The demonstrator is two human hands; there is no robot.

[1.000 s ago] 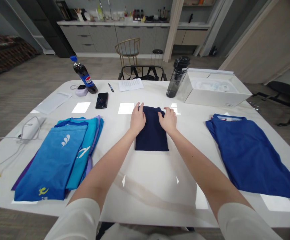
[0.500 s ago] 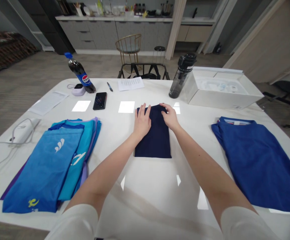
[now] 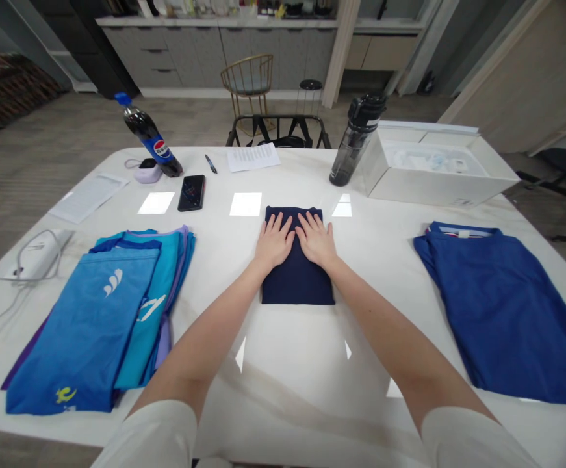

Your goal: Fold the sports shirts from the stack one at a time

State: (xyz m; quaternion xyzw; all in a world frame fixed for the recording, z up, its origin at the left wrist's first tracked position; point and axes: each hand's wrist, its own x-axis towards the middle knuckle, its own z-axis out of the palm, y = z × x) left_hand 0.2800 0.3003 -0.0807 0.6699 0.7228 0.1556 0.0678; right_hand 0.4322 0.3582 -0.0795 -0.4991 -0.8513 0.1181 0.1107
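The left hand (image 3: 273, 242) and right hand (image 3: 316, 240) are pressing side by side on a folded navy garment (image 3: 297, 286), probably a shirt, lying mid-bench (image 3: 292, 370). The fingers (image 3: 312, 224) are spreading flat, pinching nothing. A folded blue shirt (image 3: 497, 312) is lying rightward, a stack of blue garments (image 3: 82, 331) leftward.

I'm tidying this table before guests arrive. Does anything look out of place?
The stack of blue and teal garments on the left looks askew: its layers fan out unevenly, with teal and purple edges showing, unlike the squared navy folded garment.
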